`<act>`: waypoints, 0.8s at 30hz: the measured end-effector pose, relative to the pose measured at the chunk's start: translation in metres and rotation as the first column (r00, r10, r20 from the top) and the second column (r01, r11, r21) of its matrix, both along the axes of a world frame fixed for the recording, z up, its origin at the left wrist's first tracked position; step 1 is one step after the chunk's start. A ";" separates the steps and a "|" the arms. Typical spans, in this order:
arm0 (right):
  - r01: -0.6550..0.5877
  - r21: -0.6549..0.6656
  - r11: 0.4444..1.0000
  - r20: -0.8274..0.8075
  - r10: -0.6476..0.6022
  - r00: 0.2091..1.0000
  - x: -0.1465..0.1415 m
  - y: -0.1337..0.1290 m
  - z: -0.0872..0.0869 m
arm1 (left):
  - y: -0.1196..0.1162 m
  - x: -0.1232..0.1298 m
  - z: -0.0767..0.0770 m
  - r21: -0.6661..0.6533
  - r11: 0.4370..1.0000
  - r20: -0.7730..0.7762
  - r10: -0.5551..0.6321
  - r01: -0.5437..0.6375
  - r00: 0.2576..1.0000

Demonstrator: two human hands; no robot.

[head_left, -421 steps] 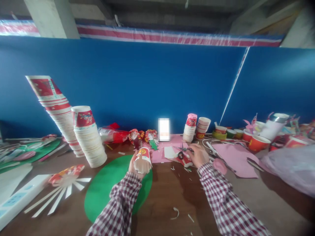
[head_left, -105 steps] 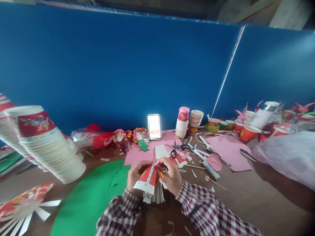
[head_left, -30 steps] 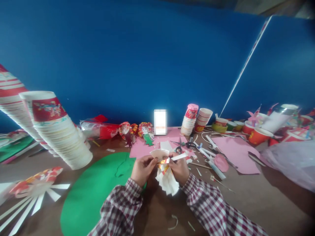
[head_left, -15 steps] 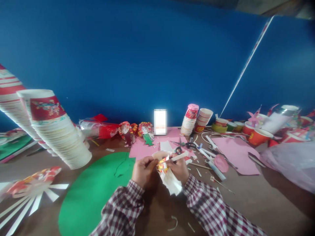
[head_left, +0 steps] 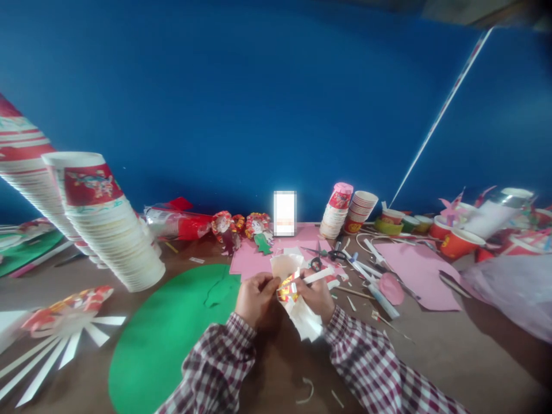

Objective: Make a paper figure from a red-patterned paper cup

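Note:
Between my two hands is a cut paper cup (head_left: 287,265) with a red and yellow print and several loose white strips. Its upper part leans back, and a torn-looking white flap hangs below toward me. My left hand (head_left: 256,298) is closed, thumb and fingers pinching the printed edge. On the other side my right hand (head_left: 318,296) is curled round the cup's strips, one strip sticking out over its fingers. Its fingertips are partly hidden by the paper. Just behind the hands lie black-handled scissors (head_left: 336,255).
A green sheet (head_left: 164,339) lies on the left, beside a cup cut into strips (head_left: 60,328). Tall paper cup stacks (head_left: 112,236) lean at the left. Pink paper (head_left: 414,270), a glue-like tube (head_left: 383,300) and a plastic bag (head_left: 513,287) are to the right.
The cup's upper white part now stands up more visibly between my hands. Both hands keep their hold. The whole view has shifted slightly, with things appearing a little further right.

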State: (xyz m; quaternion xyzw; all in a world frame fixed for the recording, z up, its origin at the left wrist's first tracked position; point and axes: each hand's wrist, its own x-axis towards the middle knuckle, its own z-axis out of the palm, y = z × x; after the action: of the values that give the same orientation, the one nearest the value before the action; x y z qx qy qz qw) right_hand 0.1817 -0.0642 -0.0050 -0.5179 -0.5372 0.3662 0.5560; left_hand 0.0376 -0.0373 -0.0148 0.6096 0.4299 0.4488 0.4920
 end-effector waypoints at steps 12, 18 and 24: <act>-0.054 0.000 0.999 0.015 0.054 0.998 -0.004 -0.008 0.006 | 0.001 0.000 0.010 -0.123 0.981 0.246 -0.118 0.151 0.962; -0.027 0.004 1.000 0.027 0.027 0.999 -0.006 -0.010 0.014 | -0.001 0.001 0.009 -0.191 0.979 0.239 -0.029 0.076 0.971; -0.021 -0.049 0.999 -0.009 0.020 1.000 -0.009 -0.009 0.011 | 0.001 -0.002 0.005 -0.226 0.967 0.213 -0.073 0.121 0.974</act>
State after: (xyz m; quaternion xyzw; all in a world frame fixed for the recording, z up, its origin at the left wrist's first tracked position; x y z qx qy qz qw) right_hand 0.1723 -0.0734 0.0056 -0.5245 -0.5310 0.3871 0.5415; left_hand 0.0354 -0.0366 -0.0098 0.5180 0.3977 0.4292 0.6240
